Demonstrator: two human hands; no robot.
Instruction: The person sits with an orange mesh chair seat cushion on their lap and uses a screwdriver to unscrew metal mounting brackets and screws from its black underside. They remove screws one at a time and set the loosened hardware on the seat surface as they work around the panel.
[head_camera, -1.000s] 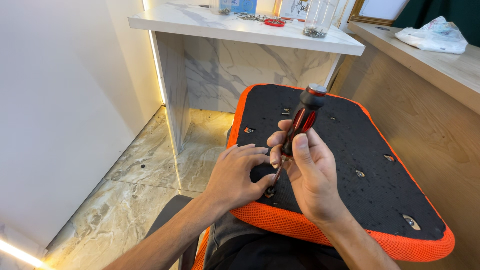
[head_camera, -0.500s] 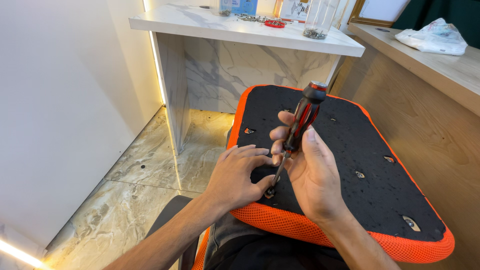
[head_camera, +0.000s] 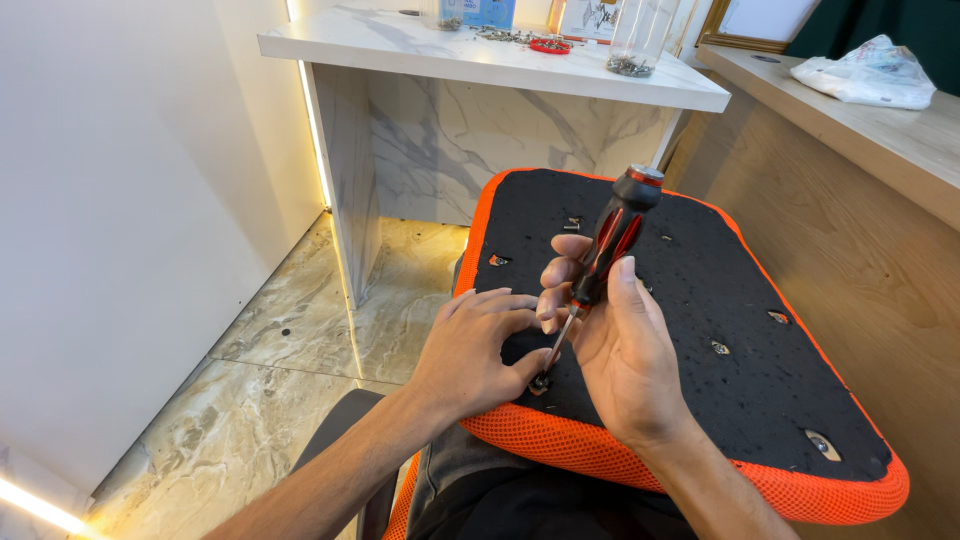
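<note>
An upturned chair seat (head_camera: 700, 290) lies on my lap, its underside black with an orange mesh rim. My right hand (head_camera: 620, 350) grips a red and black screwdriver (head_camera: 610, 240), tilted with the handle up and away. The metal tip meets a small screw (head_camera: 540, 383) near the seat's front edge. My left hand (head_camera: 475, 350) rests flat on the black underside, its thumb and fingertips beside the screw and the driver's shaft.
Several screw holes with metal inserts (head_camera: 718, 347) dot the underside. A white marble desk (head_camera: 480, 60) with a glass jar (head_camera: 640, 35) and loose hardware stands ahead. A wooden counter (head_camera: 860, 200) with a plastic bag (head_camera: 865, 75) runs along the right. Marble floor lies to the left.
The screwdriver handle has turned slightly in my right fingers and leans a little more upright. My left hand stays by the screw.
</note>
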